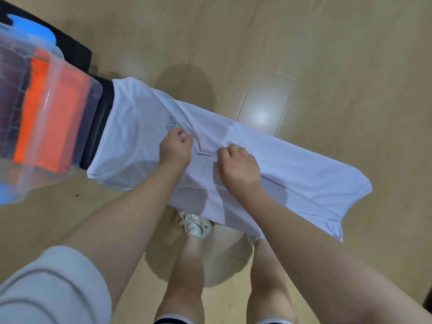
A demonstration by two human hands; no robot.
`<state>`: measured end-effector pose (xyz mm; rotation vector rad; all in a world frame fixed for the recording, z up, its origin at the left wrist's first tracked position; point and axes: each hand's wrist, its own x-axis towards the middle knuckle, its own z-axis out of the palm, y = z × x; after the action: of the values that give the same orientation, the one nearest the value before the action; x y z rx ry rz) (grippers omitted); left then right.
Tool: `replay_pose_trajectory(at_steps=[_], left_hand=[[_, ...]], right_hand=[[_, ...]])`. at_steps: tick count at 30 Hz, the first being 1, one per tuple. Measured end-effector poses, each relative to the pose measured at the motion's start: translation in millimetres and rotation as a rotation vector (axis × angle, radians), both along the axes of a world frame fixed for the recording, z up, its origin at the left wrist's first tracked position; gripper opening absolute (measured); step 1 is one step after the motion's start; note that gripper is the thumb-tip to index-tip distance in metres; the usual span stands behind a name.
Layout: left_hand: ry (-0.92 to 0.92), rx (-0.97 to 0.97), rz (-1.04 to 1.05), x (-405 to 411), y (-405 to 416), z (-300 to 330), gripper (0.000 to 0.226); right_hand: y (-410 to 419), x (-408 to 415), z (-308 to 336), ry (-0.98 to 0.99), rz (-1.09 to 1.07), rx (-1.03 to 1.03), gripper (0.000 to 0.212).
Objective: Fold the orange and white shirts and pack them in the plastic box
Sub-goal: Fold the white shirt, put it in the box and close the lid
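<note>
Box [46, 118] of clear plastic stands at the left, on a black bench [98, 127]. Inside it lies a folded orange shirt [46, 113], pressed against the near wall, and beside it, further left, some dark cloth [11, 101] that is too blurred to name. Blue parts [30, 29] show at the box's far and near ends; what they are I cannot tell.

Just right of the box, the white shirt [257, 146] is spread over the bench, one end lying near the box wall and the other end hanging free over the wooden floor [327, 54]. The left hand [176, 146] is on the shirt's middle, thumb and forefinger closed in a pinch on a fold of the cloth. The right hand [238, 164], with a ring [234, 151] on one finger, is close beside it, fingers curled down and gripping the cloth at the collar seam. Below the shirt a white shoe [196, 224] stands on the floor.
</note>
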<state>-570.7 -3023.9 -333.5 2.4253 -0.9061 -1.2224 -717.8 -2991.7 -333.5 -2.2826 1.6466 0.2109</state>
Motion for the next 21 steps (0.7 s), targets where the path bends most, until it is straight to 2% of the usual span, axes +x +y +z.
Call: replay_pose_trajectory(at_steps=[2,4,6,9,11,13,15,17,21], left_hand=[[0.037,0.004,-0.018,4,-5,-5,0.03],[0.053,0.028,-0.101,10,-7,-3,0.021],[0.072,0.052,-0.163,21,-5,3,0.016],[0.114,0.061,-0.197,47,0,16,0.016],[0.105,0.07,-0.26,68,-1,27,0.017],[0.052,0.071,-0.343,88,-7,38,0.022],[-0.018,0.033,-0.382,105,-18,43,0.028],[-0.104,-0.006,-0.442,116,-35,44,0.032],[-0.294,-0.033,-0.718,127,-78,34,0.043]], right_hand=[[-6,9,-5,0.073,0.014,0.036,0.028],[-12,11,-3,0.119,-0.04,0.047,0.027],[-21,8,1,0.075,-0.081,0.205,0.014],[-19,5,13,-0.041,-0.094,0.232,0.031],[-17,7,22,-0.012,0.017,0.218,0.03],[-21,16,33,0.054,0.083,0.311,0.026],[-29,24,36,0.08,-0.014,0.355,0.026],[-41,40,42,0.008,-0.132,0.345,0.03],[-72,82,25,-0.102,-0.12,0.32,0.03]])
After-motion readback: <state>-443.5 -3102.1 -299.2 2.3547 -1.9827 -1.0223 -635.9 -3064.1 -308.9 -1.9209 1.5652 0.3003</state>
